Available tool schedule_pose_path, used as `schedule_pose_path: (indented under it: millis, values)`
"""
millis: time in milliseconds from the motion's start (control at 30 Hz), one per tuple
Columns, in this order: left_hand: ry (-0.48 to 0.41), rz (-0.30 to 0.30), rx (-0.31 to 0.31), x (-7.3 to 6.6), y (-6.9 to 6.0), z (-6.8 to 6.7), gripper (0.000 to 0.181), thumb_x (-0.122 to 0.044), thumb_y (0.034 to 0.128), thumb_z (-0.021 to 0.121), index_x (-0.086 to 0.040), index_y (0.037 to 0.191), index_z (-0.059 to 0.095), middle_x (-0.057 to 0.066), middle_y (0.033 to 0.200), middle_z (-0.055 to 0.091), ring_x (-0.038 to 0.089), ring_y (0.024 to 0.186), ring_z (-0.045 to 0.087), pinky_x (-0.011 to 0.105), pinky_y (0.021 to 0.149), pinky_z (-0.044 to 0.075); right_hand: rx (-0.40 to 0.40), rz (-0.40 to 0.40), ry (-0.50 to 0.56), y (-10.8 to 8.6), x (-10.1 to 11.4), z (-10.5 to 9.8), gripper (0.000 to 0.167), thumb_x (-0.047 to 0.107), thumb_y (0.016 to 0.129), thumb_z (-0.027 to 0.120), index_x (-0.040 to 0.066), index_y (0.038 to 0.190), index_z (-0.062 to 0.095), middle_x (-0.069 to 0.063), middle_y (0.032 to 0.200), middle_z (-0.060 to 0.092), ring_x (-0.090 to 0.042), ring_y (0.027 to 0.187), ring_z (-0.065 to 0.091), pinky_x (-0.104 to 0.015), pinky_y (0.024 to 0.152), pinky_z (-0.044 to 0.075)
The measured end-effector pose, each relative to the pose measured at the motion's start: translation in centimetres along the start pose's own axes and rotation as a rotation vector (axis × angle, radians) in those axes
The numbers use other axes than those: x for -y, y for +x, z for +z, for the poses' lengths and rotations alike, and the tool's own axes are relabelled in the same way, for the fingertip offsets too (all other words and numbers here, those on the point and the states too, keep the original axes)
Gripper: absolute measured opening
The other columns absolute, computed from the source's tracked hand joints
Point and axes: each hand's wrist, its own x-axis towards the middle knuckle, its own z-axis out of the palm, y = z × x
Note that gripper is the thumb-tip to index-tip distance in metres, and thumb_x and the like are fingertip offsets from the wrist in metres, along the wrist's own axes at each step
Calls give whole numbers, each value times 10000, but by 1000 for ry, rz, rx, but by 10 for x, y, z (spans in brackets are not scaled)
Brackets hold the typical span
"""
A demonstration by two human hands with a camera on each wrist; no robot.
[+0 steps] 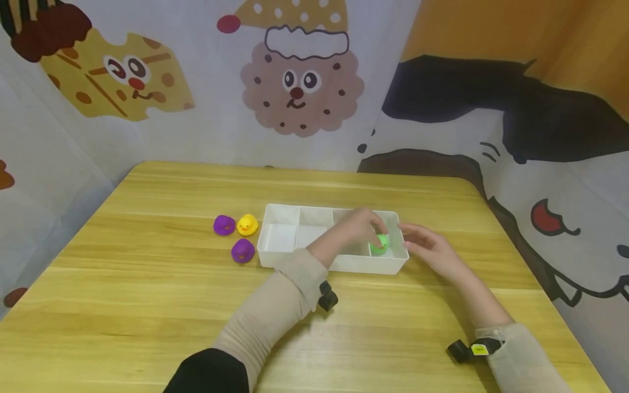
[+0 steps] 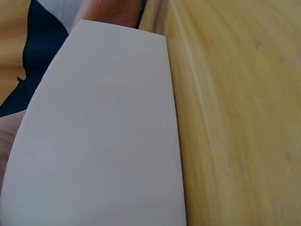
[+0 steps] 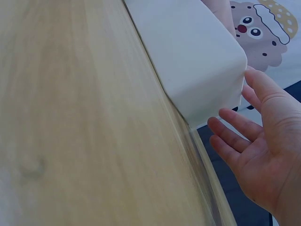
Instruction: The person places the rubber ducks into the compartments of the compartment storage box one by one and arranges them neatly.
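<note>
Nearest, the right hand (image 1: 434,254) stands with its fingers loose and apart at the right end of the box (image 1: 366,266), and one purple duck (image 1: 243,251) lies outside the left end. The left hand (image 1: 355,226) bends its fingers over the green duck (image 1: 377,249) in the right-end compartment, but I cannot tell if they clamp it. Further, the yellow duck (image 1: 247,225) and another purple duck (image 1: 224,225) are also on the surface (image 1: 162,295), so I judge one duck almost placed, three remaining.

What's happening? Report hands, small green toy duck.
Left hand at green duck, grip unclear. Duck in white rectangular plastic box, right-end compartment. Right hand at box's end. No visible obstruction.
</note>
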Motion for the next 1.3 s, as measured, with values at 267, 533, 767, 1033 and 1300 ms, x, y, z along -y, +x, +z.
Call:
schedule_pose_path:
  millis: [267, 533, 767, 1033, 1300]
  values:
    - [-43, 77, -35, 6, -6, -8, 284, -123, 777, 796, -140, 1053, 730, -85, 1013, 682, 104, 996, 585, 276, 887, 452, -8, 8, -6, 0, 0, 0, 435, 113, 970, 575, 21, 1383, 474, -213, 1276, 558, -283, 1112, 573, -220, 868, 465]
    - [-53, 125, -70, 9, -20, -20, 298, -145, 810, 776, -122, 1100, 711, -55, 1077, 683, 120, 1024, 595, 257, 879, 460, -12, 18, -12, 0, 2, 1, 440, 124, 971, 575, 10, 1383, 469, -234, 1282, 546, -402, 1132, 534, -198, 870, 453]
    - [-96, 178, -106, 11, -38, -28, 320, -129, 813, 770, -111, 1124, 696, -37, 1080, 680, 202, 1091, 587, 272, 921, 444, -19, 28, -17, 0, 3, 2, 438, 134, 970, 578, 14, 1379, 476, -218, 1294, 543, -217, 1117, 567, -193, 879, 448]
    - [-169, 204, -161, 10, -65, -37, 315, -141, 832, 754, -84, 1136, 695, -32, 1054, 680, 161, 647, 540, 269, 577, 483, -29, 31, -32, 0, 4, 1, 436, 147, 964, 592, 22, 1369, 491, -204, 1306, 538, -67, 1084, 562, -185, 880, 445]
    - [-166, 209, -212, 17, -92, -48, 286, -130, 826, 759, -80, 1103, 708, -49, 1046, 678, 163, 575, 502, 271, 488, 443, -29, 58, -54, 0, 4, 2, 451, 176, 965, 595, 48, 1384, 486, -171, 1337, 524, -101, 1108, 549, -186, 885, 441]
